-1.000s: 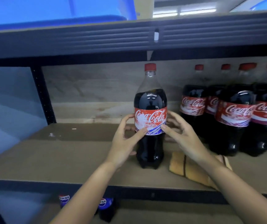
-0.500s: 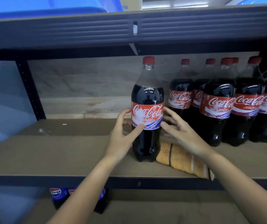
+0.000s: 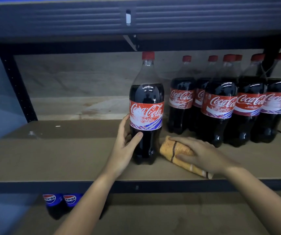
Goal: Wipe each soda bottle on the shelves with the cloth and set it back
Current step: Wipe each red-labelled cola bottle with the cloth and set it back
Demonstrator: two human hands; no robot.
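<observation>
A tall Coca-Cola bottle (image 3: 146,107) with a red cap stands upright on the brown shelf board (image 3: 60,155), apart from the others. My left hand (image 3: 124,146) wraps around its lower left side, thumb across the front. Just right of the bottle's base lies a folded orange cloth (image 3: 172,150) with dark stripes. My right hand (image 3: 202,155) lies on top of the cloth, fingers curled over it. Whether the hand grips the cloth or only rests on it I cannot tell.
A group of several Coca-Cola bottles (image 3: 221,106) stands at the back right of the same shelf. Two Pepsi bottles (image 3: 60,202) sit on the shelf below. A dark metal beam (image 3: 68,17) runs overhead, and an upright post (image 3: 17,87) stands at the left.
My right hand left the bottle's label and dropped onto the cloth. My left hand slid lower on the bottle. The view shifted left and down.
</observation>
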